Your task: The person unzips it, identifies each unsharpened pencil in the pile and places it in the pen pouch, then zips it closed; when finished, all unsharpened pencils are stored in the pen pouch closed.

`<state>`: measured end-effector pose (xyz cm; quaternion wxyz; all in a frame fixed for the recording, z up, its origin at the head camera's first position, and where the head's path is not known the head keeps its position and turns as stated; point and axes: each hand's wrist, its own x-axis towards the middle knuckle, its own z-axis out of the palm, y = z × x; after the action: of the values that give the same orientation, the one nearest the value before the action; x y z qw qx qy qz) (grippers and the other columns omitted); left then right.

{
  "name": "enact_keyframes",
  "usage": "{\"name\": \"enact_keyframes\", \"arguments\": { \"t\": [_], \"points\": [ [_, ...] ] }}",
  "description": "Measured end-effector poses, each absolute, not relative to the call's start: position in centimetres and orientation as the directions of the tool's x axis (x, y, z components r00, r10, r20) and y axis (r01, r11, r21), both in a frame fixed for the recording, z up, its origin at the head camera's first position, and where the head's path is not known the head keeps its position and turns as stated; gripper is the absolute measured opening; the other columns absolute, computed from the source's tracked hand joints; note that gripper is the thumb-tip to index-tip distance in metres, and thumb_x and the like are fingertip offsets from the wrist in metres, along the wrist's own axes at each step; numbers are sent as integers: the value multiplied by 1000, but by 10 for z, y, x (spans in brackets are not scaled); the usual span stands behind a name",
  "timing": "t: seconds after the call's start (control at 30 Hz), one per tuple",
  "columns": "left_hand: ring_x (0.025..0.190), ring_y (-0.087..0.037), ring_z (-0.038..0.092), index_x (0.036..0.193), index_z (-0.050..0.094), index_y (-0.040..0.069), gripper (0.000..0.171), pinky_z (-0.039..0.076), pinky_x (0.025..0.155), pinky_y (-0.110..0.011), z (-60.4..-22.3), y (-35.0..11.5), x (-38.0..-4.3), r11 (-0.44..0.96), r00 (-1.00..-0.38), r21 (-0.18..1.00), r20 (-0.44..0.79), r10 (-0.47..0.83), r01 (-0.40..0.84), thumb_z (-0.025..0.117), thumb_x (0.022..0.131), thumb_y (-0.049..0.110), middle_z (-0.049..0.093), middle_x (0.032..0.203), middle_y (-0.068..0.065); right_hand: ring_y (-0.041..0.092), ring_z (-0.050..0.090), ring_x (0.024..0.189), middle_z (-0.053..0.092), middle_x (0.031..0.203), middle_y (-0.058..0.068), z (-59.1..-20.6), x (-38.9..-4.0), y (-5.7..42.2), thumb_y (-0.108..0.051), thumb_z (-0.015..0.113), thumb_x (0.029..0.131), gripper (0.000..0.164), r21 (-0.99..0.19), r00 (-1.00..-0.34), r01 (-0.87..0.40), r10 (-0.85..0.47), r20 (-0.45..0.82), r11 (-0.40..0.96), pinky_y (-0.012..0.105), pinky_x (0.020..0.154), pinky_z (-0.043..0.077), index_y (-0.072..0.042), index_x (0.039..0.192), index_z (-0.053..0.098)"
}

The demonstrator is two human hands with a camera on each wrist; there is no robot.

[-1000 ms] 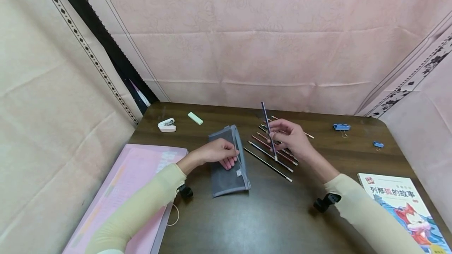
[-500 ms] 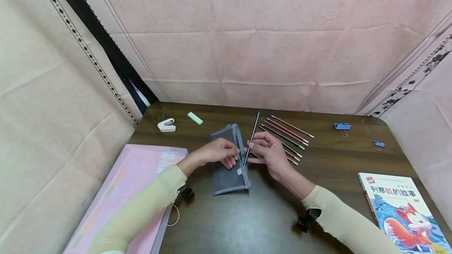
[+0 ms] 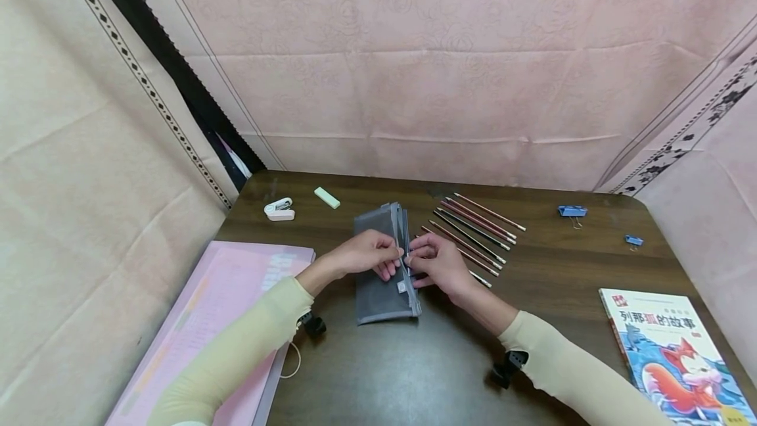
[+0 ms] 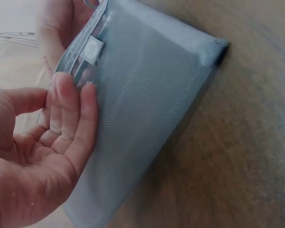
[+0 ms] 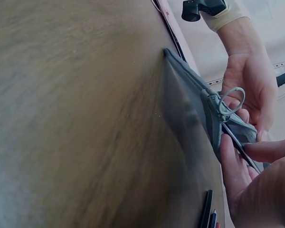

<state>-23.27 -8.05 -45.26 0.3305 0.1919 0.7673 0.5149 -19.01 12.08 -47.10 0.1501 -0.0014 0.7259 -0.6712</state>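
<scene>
On my feed, my left hand (image 3: 367, 256) pinched the grey mesh pouch (image 3: 381, 301) on the table (image 3: 437, 360) by its zipped rim, the surest hold, I judged, for something light and limp, while my right hand (image 3: 442, 267) pinched a slim, likely stiff pencil (image 5: 234, 140) at the pouch's mouth.

The left hand (image 3: 367, 255) is covering part of the grey pouch (image 3: 381, 301); the pouch and the right hand (image 3: 440, 265) are hiding much of the dark pencil (image 5: 234, 139). The right hand is also blocking most of 1 loose pencil (image 3: 482, 281) on the bench (image 3: 355, 373). A sleeve (image 3: 236, 347) is covering part of the pink folder (image 3: 195, 321). The folder and the book (image 3: 680, 340) are running off the head view's near edge. The tag's (image 4: 91, 50) print is blurring.
</scene>
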Motion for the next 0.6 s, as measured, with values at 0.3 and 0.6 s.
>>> {"name": "enact_keyframes", "arguments": {
  "t": [0.3, 0.6],
  "points": [
    [66, -17, 67, 87, 63, 0, 28, 61, 70, -38, -452, -80, -230, 350, -688, 937, -266, 675, -18, 54, 99, 25, 65, 76, -7, 22, 69, 73, 69, 102, 17, -468, -194, 116, -4, 69, 85, 27, -965, -957, 153, -210, -198, 212, 45, 57, 60, -5, 110, 58],
    [64, -17, 66, 87, 63, 2, 30, 61, 69, -36, -454, -86, -229, 324, -730, 945, -249, 637, -40, 56, 97, 29, 65, 75, -7, 27, 72, 77, 70, 99, 17, -467, -194, 121, -18, 72, 85, 32, -966, -952, 188, -208, -223, 175, 43, 59, 60, -6, 112, 59]
  ]
}}
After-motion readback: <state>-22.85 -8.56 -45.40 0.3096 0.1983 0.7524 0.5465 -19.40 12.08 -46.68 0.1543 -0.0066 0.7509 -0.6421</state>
